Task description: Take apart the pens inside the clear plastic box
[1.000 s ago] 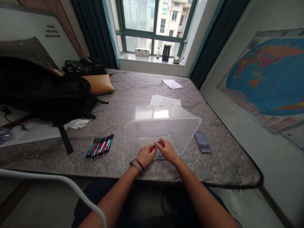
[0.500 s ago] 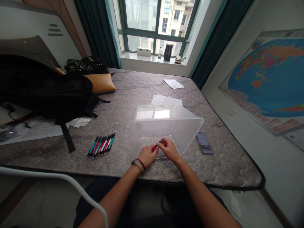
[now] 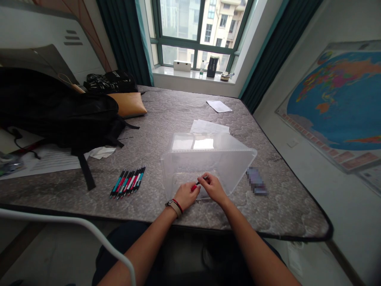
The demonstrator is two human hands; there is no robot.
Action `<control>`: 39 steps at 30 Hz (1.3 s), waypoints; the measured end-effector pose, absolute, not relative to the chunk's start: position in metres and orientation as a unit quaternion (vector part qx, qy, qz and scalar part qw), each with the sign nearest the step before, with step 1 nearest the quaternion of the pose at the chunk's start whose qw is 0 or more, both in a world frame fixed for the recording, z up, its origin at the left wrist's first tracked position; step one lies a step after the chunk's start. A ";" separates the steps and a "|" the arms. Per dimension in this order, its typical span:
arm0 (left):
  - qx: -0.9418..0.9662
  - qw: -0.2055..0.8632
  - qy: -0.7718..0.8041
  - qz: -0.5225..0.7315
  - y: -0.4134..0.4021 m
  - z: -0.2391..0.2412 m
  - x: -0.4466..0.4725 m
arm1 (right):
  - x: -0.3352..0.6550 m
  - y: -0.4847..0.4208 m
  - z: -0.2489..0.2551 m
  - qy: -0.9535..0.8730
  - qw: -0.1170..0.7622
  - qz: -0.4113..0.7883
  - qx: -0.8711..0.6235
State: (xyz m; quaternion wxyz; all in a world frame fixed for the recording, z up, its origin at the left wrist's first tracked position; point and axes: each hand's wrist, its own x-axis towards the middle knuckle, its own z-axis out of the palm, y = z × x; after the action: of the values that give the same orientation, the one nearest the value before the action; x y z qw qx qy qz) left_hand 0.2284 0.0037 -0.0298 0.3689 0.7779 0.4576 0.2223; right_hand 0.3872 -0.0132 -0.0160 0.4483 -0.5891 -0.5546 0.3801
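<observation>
Both hands meet at the open front of a clear plastic box (image 3: pixel 238 163) lying on its side. My left hand (image 3: pixel 185 195) is closed round the red part of a red and black pen (image 3: pixel 194 186). Fingers of my right hand (image 3: pixel 212 187) pinch the pen's dark end. Part of the pen is hidden by the fingers. To the left, several pens (image 3: pixel 127 182) in red, teal, white and black lie side by side on the quilted mattress (image 3: pixel 166 107).
A black backpack (image 3: pixel 59 111) and a tan pouch (image 3: pixel 131 104) lie at the left. Papers (image 3: pixel 210 126) rest behind the box. A pixelated flat object (image 3: pixel 256 181) lies to its right. A white curved tube (image 3: pixel 89 230) crosses the lower left.
The view has shifted slightly. Both hands stay on the pen in front of the box, with a little more of its dark part showing between the fingers.
</observation>
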 end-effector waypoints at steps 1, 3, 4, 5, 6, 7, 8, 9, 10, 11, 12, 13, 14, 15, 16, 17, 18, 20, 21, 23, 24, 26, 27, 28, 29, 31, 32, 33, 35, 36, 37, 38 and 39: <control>0.775 0.374 0.455 0.231 0.003 -0.028 0.229 | 0.388 -0.012 -0.016 -0.545 0.460 0.383 -0.588; 0.765 0.393 0.441 0.256 0.001 -0.023 0.229 | 0.389 -0.011 -0.015 -0.514 0.486 0.403 -0.580; 0.761 0.404 0.430 0.270 0.000 -0.021 0.230 | 0.389 -0.011 -0.015 -0.497 0.497 0.416 -0.577; 0.757 0.415 0.419 0.281 -0.001 -0.019 0.230 | 0.389 -0.012 -0.013 -0.482 0.505 0.430 -0.573; 0.754 0.424 0.409 0.290 -0.002 -0.018 0.231 | 0.389 -0.012 -0.012 -0.468 0.513 0.442 -0.568; 0.753 0.429 0.403 0.295 -0.003 -0.017 0.232 | 0.389 -0.012 -0.010 -0.455 0.524 0.451 -0.561; 0.752 0.431 0.400 0.298 -0.004 -0.017 0.232 | 0.389 -0.012 -0.008 -0.442 0.539 0.455 -0.554; 0.752 0.431 0.399 0.299 -0.005 -0.017 0.233 | 0.390 -0.012 -0.007 -0.428 0.559 0.452 -0.549; 0.751 0.430 0.401 0.300 -0.005 -0.018 0.234 | 0.392 -0.012 -0.006 -0.410 0.583 0.440 -0.546; 0.749 0.430 0.405 0.300 -0.006 -0.019 0.235 | 0.395 -0.011 -0.005 -0.391 0.607 0.422 -0.549; 0.746 0.430 0.409 0.300 -0.006 -0.020 0.235 | 0.398 -0.009 -0.006 -0.375 0.623 0.400 -0.558; 0.743 0.432 0.414 0.301 -0.007 -0.021 0.236 | 0.402 -0.008 -0.008 -0.370 0.626 0.376 -0.575; 0.737 0.436 0.419 0.303 -0.007 -0.022 0.237 | 0.406 -0.006 -0.011 -0.380 0.610 0.353 -0.599; 0.729 0.440 0.424 0.308 -0.007 -0.023 0.237 | 0.409 -0.004 -0.016 -0.407 0.576 0.333 -0.626; 0.720 0.444 0.430 0.314 -0.008 -0.023 0.238 | 0.412 -0.003 -0.022 -0.449 0.523 0.315 -0.653; 0.711 0.447 0.437 0.322 -0.008 -0.024 0.238 | 0.415 -0.003 -0.029 -0.496 0.458 0.297 -0.676; 0.702 0.450 0.442 0.330 -0.009 -0.024 0.239 | 0.416 -0.003 -0.035 -0.539 0.391 0.278 -0.692; 0.689 0.454 0.446 0.347 -0.011 -0.024 0.241 | 0.414 -0.004 -0.047 -0.587 0.288 0.235 -0.719; 0.686 0.456 0.444 0.353 -0.012 -0.024 0.242 | 0.412 -0.005 -0.052 -0.593 0.256 0.215 -0.732; 0.682 0.461 0.438 0.363 -0.015 -0.020 0.244 | 0.405 -0.005 -0.056 -0.585 0.226 0.180 -0.758; 0.679 0.463 0.435 0.368 -0.018 -0.017 0.244 | 0.400 -0.003 -0.056 -0.580 0.224 0.169 -0.765; 0.673 0.466 0.430 0.381 -0.024 -0.010 0.242 | 0.384 0.006 -0.054 -0.593 0.242 0.170 -0.749; 0.670 0.464 0.428 0.390 -0.028 -0.007 0.241 | 0.373 0.013 -0.052 -0.614 0.258 0.182 -0.723; 0.670 0.461 0.425 0.398 -0.031 -0.003 0.238 | 0.362 0.020 -0.051 -0.644 0.273 0.207 -0.684; 0.672 0.456 0.422 0.403 -0.035 0.000 0.235 | 0.349 0.029 -0.050 -0.678 0.285 0.244 -0.632; 0.680 0.447 0.417 0.404 -0.041 0.004 0.228 | 0.326 0.046 -0.049 -0.718 0.286 0.274 -0.572; 0.681 0.447 0.417 0.403 -0.043 0.005 0.225 | 0.317 0.053 -0.049 -0.732 0.282 0.289 -0.549; 0.678 0.451 0.417 0.403 -0.044 0.006 0.223 | 0.310 0.060 -0.050 -0.740 0.277 0.298 -0.535; 0.658 0.472 0.420 0.410 -0.042 0.007 0.221 | 0.305 0.070 -0.052 -0.749 0.268 0.312 -0.520; 0.643 0.486 0.419 0.418 -0.040 0.008 0.222 | 0.306 0.073 -0.053 -0.748 0.264 0.321 -0.518; 0.627 0.499 0.417 0.428 -0.037 0.008 0.223 | 0.308 0.076 -0.053 -0.743 0.259 0.335 -0.518; 0.613 0.512 0.414 0.437 -0.035 0.008 0.224 | 0.312 0.079 -0.054 -0.736 0.254 0.352 -0.519; 0.603 0.522 0.410 0.444 -0.033 0.007 0.226 | 0.315 0.080 -0.053 -0.728 0.249 0.369 -0.521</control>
State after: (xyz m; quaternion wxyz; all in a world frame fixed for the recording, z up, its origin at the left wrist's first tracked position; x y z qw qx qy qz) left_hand 0.2256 -0.0329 0.0075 0.5218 0.6027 0.4095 0.4435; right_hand 0.3153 0.0804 -0.0534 0.2493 -0.5212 -0.7278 0.3694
